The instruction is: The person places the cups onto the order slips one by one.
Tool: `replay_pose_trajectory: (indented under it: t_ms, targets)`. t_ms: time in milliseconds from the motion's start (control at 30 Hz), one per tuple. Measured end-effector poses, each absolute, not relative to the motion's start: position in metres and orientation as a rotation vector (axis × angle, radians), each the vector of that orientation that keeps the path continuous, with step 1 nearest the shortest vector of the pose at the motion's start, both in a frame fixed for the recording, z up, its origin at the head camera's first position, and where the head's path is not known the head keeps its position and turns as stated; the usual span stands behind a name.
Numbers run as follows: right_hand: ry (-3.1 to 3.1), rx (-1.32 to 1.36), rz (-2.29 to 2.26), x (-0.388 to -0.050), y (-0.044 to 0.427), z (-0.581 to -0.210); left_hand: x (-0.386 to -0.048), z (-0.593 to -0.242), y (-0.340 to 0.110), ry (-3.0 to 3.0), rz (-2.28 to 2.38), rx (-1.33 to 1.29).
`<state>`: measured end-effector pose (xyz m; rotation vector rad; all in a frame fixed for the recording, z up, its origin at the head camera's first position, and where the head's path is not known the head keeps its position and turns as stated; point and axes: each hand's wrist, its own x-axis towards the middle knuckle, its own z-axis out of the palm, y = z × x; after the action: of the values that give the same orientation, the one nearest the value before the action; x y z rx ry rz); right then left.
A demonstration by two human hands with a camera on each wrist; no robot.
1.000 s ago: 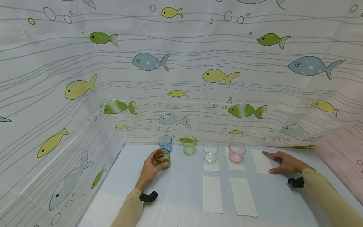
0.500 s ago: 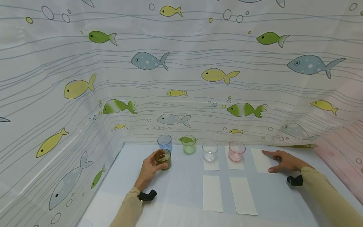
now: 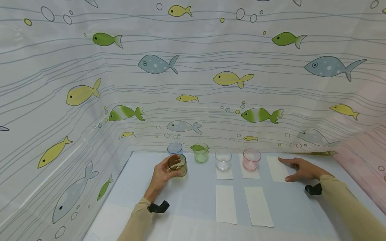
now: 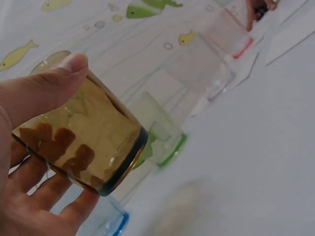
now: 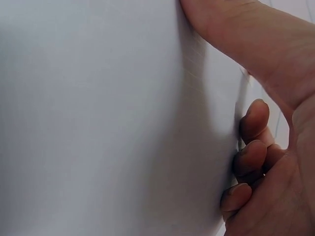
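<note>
amber glass (image 4: 106,125) is held in the left hand (image 3: 161,174), thumb on one side and fingers round the other, raised off the table (image 3: 187,201). just beyond that hand stands a blue glass (image 3: 175,148). between the hands, going rightward, stand a green glass (image 3: 201,154), a clear glass (image 3: 223,160) and a pink glass (image 3: 251,160). the right hand (image 3: 305,169) has its index finger and thumb spread wide at a white strip (image 3: 275,169).
</note>
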<state>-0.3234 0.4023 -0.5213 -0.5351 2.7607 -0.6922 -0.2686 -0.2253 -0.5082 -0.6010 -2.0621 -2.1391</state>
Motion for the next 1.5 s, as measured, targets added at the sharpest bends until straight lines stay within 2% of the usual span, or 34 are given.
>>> replay_pose_trajectory:
  t_ms: [667, 1500]
  targets:
    - [2.696, -0.543, -0.77, -0.325, 0.401, -0.516, -0.252, -0.471, -0.159, -2.144, -2.11, -0.839]
    - [2.673, -0.466, -0.703, -0.328, 0.399, -0.514, -0.267, -0.439, -0.075, -2.22, -2.053, -1.108]
